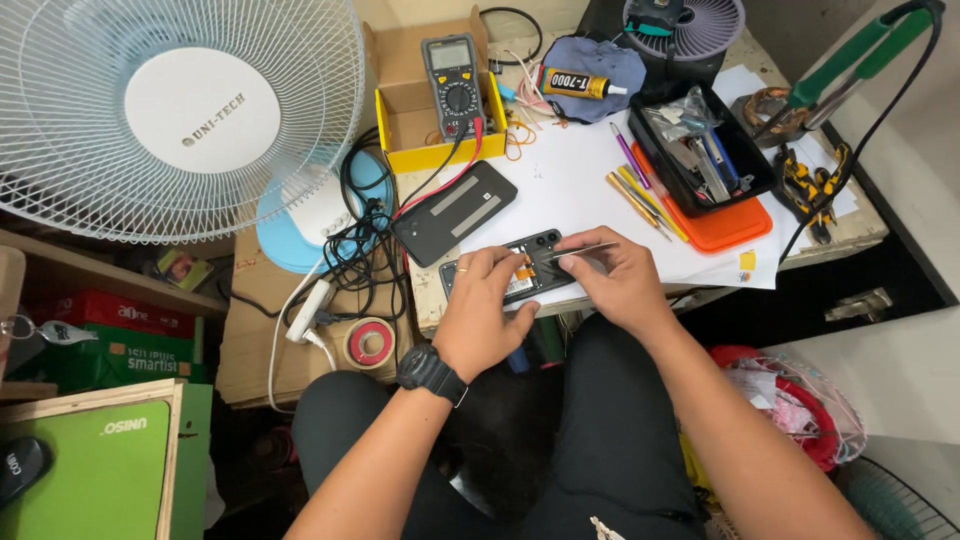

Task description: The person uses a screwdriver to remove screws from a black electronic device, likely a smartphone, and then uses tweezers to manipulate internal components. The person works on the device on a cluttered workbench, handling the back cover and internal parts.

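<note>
Centre frame: our left hand (487, 300) pins the opened black phone (522, 268), its long axis lying left-right; right hand (612, 278) fingers pinch slim metal tweezers (585, 248) just above.

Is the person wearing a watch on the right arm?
No, the black watch sits on the wrist of the left hand, while the right hand, holding metal tweezers, has a bare wrist.

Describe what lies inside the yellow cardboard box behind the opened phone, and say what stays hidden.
Inside the yellow box sits a dark multimeter, leaning on its right side, with red and black leads trailing out over the front edge. The floor beneath the multimeter is covered.
</note>
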